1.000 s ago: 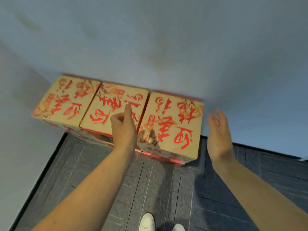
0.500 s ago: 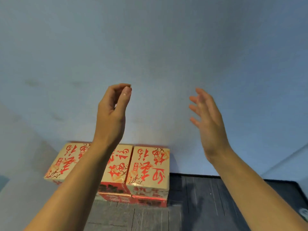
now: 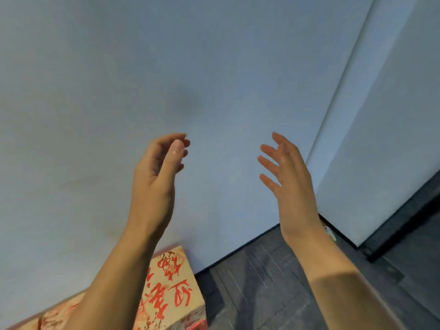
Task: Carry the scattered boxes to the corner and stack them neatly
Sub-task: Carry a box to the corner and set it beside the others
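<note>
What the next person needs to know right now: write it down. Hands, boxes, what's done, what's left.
Left hand: raised in front of the wall, fingers loosely curled, holding nothing.
Right hand: raised beside it, fingers spread, empty.
Boxes: one red-lettered box stands against the wall at lower left; the left forearm hides what lies beside it.
Done: that box is placed, and neither hand touches it.
Left: no loose boxes are in view. Look around, fetch any that remain, and stack them here.
</note>
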